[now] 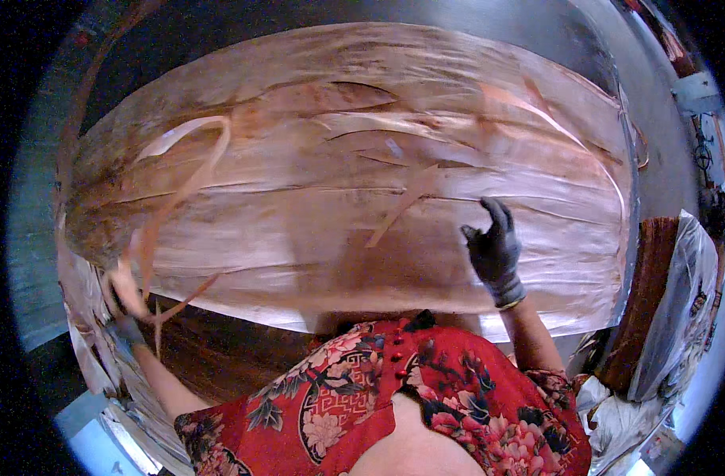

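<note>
A wide sheet of pale brown wood veneer [315, 222], wrinkled and split in places, lies in front of me. Above its near right part is my right hand [493, 250] in a dark grey glove, fingers bent and apart with nothing between them. My left hand [126, 297] is at the sheet's near left corner, smeared by motion, so its grip is unclear. Right beside it, a long curled veneer strip [180, 194] runs up over the sheet. A shorter strip [189, 295] also reaches toward this hand. Another loose strip [402, 206] rests mid-sheet.
Along the right side of the sheet curves a thin pale strip [569, 135]. Beyond the far edge shows a dark surface [299, 40]. At right stands a brown stack [638, 293] beside clear plastic wrapping [680, 309]. Veneer scraps [85, 341] hang at the near left.
</note>
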Demonstrator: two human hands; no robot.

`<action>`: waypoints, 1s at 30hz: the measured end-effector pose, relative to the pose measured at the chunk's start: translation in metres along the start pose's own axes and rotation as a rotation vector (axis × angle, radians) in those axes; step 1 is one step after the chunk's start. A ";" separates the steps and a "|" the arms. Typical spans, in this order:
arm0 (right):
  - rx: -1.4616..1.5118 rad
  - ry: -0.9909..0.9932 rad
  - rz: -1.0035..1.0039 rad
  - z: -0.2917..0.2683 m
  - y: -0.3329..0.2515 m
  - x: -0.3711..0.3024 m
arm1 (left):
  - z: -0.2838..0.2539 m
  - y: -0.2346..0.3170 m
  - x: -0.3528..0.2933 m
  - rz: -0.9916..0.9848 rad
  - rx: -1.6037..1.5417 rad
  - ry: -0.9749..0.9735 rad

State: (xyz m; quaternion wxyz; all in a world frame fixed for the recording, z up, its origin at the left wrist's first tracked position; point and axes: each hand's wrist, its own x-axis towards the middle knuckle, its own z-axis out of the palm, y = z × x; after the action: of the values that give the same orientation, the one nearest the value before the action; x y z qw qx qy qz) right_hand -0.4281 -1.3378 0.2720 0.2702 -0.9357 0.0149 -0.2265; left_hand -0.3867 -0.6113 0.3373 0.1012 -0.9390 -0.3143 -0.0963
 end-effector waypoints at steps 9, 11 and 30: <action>-0.221 0.010 0.247 -0.037 0.109 0.071 | 0.071 -0.053 -0.158 -0.002 0.249 -0.754; -0.330 -0.044 0.269 -0.033 0.156 0.102 | 0.080 -0.033 -0.200 0.101 0.293 -0.963; -0.469 0.036 0.325 -0.085 0.268 0.089 | 0.003 0.399 -0.301 1.286 -0.556 0.012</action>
State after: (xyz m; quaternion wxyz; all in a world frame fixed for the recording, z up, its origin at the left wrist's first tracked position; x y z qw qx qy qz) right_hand -0.3602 -1.6225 0.2354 0.0788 -0.9538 0.2215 -0.1870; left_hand -0.3790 -1.0937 0.2091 -0.1043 -0.9292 0.3403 -0.0992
